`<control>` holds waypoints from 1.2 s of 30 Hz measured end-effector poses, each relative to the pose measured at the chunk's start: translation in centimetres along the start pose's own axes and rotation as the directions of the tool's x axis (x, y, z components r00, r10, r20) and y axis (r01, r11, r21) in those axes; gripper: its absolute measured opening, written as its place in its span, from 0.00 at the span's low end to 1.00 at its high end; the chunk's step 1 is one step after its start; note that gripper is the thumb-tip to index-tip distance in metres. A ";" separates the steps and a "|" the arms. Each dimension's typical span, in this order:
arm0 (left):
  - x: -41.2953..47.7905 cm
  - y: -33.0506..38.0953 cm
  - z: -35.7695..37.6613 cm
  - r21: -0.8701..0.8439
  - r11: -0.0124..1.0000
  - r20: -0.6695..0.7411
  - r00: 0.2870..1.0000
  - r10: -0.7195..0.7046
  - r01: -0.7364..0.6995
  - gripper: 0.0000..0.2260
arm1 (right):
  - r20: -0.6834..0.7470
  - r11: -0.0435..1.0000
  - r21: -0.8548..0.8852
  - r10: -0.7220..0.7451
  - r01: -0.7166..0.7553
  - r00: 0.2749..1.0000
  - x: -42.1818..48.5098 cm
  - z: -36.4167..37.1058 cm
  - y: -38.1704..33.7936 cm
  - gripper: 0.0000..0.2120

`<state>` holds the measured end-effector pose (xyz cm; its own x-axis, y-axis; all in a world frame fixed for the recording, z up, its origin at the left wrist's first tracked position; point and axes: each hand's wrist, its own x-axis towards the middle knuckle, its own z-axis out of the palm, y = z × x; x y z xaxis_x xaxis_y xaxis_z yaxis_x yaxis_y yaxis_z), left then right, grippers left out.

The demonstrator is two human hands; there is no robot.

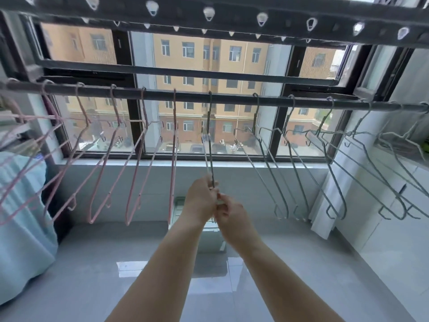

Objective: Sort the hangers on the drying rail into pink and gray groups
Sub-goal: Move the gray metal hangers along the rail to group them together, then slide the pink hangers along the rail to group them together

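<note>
Head view: we hold one gray hanger low down with both hands. Our left hand wraps its wires; our right hand pinches the bottom end, mostly hidden by our fingers. Above the grip it hooks the drying rail. Left of the grip hang pink hangers, right of it more gray hangers, the outermost cut off.

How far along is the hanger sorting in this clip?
Looks nearly done: thin pink wire hangers hang together left on the dark drying rail, gray wire hangers right. The left hand and right hand grip the middle gray hanger. Left: only settling it.
</note>
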<state>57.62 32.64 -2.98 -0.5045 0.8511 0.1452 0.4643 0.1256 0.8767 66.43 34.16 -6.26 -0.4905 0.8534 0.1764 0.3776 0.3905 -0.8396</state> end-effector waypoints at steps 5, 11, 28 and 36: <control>0.4 -0.2 0.1 -0.106 0.994 -0.016 1.000 0.021 -0.023 0.19 | -0.065 0.998 0.062 -0.010 0.014 0.998 0.0 -0.2 0.5 0.15; 1.0 0.3 1.1 -0.197 0.980 0.032 0.999 0.033 -0.026 0.19 | -0.105 0.991 0.131 -0.006 0.020 0.994 -0.1 -1.0 1.3 0.19; 0.3 -1.5 -4.1 0.156 0.962 -0.359 0.895 0.265 -0.223 0.21 | -0.229 0.959 -0.145 -0.271 0.242 0.935 -0.9 1.3 -1.3 0.22; -0.3 -4.7 -6.9 0.095 0.995 -0.109 0.994 0.017 -0.007 0.11 | 0.034 0.992 0.101 -0.074 0.070 0.997 0.2 7.0 -3.5 0.14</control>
<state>50.57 28.23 -4.01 -0.5728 0.7924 0.2097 0.5351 0.1676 0.8280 59.53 30.57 -6.91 -0.5434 0.8100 0.2206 0.2605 0.4125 -0.8729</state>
